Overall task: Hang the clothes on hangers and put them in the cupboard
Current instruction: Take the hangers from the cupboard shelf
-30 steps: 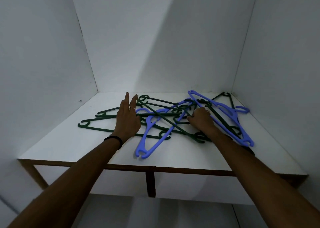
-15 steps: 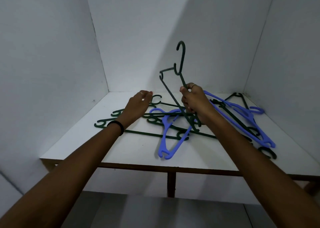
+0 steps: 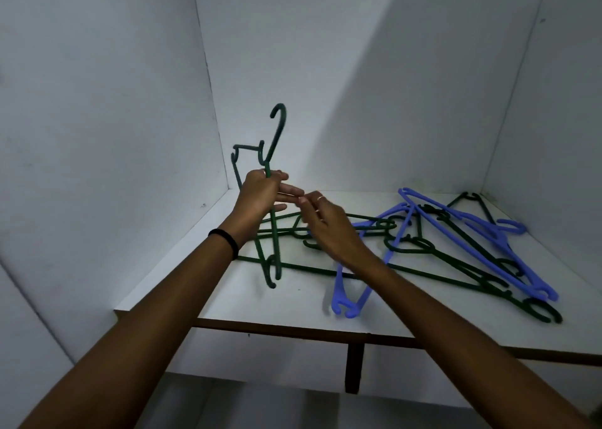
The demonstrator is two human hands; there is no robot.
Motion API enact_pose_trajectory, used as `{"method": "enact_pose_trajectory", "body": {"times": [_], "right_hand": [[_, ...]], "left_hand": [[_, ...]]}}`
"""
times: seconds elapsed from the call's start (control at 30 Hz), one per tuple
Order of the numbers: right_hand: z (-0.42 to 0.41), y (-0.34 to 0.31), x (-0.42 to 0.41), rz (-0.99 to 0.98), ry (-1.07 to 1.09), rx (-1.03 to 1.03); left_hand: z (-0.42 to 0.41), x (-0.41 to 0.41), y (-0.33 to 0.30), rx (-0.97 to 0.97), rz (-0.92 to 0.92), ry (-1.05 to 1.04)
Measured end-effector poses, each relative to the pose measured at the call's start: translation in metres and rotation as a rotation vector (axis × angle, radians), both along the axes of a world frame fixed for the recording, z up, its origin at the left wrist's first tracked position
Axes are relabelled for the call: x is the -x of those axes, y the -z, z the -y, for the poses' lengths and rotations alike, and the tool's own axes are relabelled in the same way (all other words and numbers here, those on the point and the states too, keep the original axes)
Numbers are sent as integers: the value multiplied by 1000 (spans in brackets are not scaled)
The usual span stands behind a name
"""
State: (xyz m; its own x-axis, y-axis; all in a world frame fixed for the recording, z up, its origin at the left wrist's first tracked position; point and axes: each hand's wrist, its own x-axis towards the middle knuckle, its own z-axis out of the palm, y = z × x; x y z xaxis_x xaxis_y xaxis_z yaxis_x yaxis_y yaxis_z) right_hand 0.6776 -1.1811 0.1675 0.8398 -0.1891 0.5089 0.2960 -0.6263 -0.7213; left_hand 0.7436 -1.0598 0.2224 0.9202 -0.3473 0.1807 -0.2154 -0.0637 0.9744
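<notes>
A person reaches both arms into a white cupboard (image 3: 97,135), over a white shelf (image 3: 211,285) with a brown front edge. The left hand (image 3: 257,197) grips a dark green hanger (image 3: 275,239) by the neck just below its hook, fingers curled round the stem, and holds it upright near the shelf's back left corner. The hook points up in front of the back wall, and the hanger's lower end hangs down close to the shelf, over the other hangers; whether it touches them cannot be told. A black band (image 3: 228,238) sits on the left wrist.

The right hand (image 3: 329,223) hovers just right of the left, fingertips almost meeting the left fingers. Its fingers are loosely bent and hold nothing, so this grip is slack and empty. A ring (image 3: 321,197) shows on one finger.

A heap of hangers lies flat on the shelf, spreading from the middle to the right side. Several are dark green (image 3: 456,275), tangled together, with one end reaching the front right edge. Blue hangers lie among them: one (image 3: 368,266) points toward the front edge at the middle, and others (image 3: 472,230) stretch diagonally from the back toward the right edge.

No clothes are in view.
</notes>
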Motion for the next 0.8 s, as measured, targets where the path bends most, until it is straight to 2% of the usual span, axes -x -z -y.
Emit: {"method": "enact_pose_trajectory", "body": {"times": [0.07, 0.17, 0.3, 0.5, 0.63, 0.8], "right_hand": [[44, 13, -17, -51, 174, 98], [117, 30, -37, -258, 467, 331], [175, 41, -43, -482, 586, 469], [181, 53, -57, -573, 496, 403], [180, 60, -67, -605, 531, 379], [174, 44, -73, -576, 549, 80]], "left_hand": [[-10, 0, 4, -2, -31, -4], [-20, 5, 11, 12, -85, 15], [-21, 12, 18, -26, -122, 33], [-18, 14, 23, -73, -126, 30], [-22, 14, 23, -99, -127, 21], [-32, 11, 17, -111, -89, -27]]}}
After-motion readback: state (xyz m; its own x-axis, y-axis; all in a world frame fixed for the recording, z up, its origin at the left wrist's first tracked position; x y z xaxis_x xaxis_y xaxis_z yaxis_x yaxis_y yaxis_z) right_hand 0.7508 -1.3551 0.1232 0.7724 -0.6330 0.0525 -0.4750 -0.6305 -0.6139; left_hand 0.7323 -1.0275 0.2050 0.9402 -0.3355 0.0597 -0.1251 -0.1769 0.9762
